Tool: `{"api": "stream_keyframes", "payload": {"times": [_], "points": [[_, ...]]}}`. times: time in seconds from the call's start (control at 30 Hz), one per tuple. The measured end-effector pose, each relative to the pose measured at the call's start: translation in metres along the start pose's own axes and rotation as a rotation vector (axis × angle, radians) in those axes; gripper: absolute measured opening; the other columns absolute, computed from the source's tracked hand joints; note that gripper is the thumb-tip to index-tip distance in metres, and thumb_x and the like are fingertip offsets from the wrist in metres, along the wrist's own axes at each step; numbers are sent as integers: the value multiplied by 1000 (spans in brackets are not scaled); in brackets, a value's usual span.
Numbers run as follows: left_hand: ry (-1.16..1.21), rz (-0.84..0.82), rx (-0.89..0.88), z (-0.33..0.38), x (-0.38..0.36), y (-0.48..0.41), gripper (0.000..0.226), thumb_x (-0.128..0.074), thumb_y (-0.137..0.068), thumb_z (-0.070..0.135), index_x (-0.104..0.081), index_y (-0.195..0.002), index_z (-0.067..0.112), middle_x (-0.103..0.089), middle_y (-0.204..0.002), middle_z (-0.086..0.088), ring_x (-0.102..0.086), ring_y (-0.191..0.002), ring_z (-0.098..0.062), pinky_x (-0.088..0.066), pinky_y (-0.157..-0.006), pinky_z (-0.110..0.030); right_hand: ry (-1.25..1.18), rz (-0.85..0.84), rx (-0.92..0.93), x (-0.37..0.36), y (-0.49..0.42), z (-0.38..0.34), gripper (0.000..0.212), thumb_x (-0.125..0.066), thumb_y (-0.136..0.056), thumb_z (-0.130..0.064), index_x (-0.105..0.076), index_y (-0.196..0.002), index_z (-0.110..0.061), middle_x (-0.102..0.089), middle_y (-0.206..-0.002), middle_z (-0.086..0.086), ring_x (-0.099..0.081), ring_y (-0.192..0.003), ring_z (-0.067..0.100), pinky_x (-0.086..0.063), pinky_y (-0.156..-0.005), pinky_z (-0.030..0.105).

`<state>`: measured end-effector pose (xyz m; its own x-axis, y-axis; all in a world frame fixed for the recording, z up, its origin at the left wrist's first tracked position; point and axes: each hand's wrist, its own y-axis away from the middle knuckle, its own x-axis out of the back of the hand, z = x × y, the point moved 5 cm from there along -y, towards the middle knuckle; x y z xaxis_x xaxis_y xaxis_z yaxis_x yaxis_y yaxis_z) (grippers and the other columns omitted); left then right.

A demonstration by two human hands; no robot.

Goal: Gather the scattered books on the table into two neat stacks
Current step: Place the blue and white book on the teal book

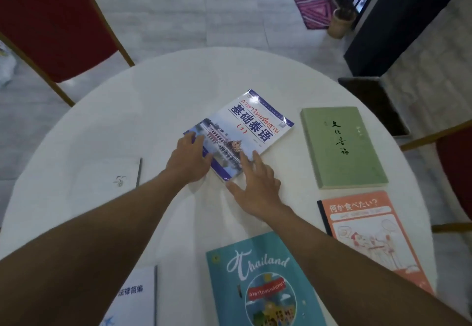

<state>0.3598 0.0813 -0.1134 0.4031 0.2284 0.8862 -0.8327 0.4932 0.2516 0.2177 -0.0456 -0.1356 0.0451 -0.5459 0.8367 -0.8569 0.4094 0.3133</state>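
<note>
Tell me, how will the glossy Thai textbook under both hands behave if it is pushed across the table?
The Thai textbook shows a shiny cover, so it probably slides easily on the smooth white table. It looks thin and soft-covered, likely bending somewhat when lifted by one corner. Lying flat, it should not tip.

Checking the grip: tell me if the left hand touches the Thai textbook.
Touching. The head view shows the left hand lying over the Thai textbook at its near-left corner.

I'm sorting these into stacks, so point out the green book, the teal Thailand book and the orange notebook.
green book [342, 146]: head view, middle of its front cover.
teal Thailand book [258, 277]: head view, cover below the title.
orange notebook [367, 236]: head view, middle of its cover drawing.
</note>
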Motion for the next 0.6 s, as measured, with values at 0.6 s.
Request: {"api": "stream_keyframes", "payload": {"times": [0.6], "points": [[60, -77, 144, 10, -18, -4, 51, -55, -94, 33, -40, -137, 8, -46, -134, -21, -48, -123, -38, -45, -102, -47, -231, 197, -119, 24, 12, 25, 51, -67, -91, -39, -45, -132, -18, -39, -129, 3, -47, -116, 18, -42, -74, 16]]}}
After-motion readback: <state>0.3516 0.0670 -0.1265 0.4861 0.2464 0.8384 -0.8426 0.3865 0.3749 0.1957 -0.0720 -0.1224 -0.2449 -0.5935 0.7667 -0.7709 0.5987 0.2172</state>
